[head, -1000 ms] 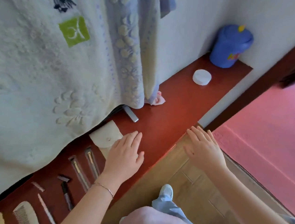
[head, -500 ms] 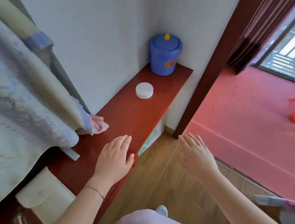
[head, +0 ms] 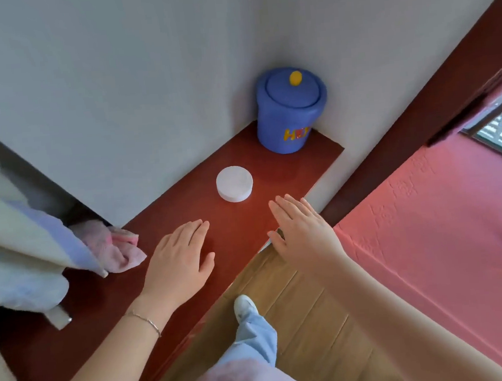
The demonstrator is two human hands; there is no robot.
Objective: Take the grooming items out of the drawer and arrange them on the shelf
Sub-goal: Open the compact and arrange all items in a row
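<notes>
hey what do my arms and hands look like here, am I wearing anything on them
Both forearms are bare, with no sleeves in view. The left hand has a thin metal chain bracelet at the wrist. The right hand shows no rings, watch or gloves.

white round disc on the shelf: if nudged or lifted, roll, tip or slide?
The flat white round container lies low on its broad face on the red-brown wooden shelf, so it probably slides rather than tips. On edge it might roll. It looks small and likely light.
</notes>
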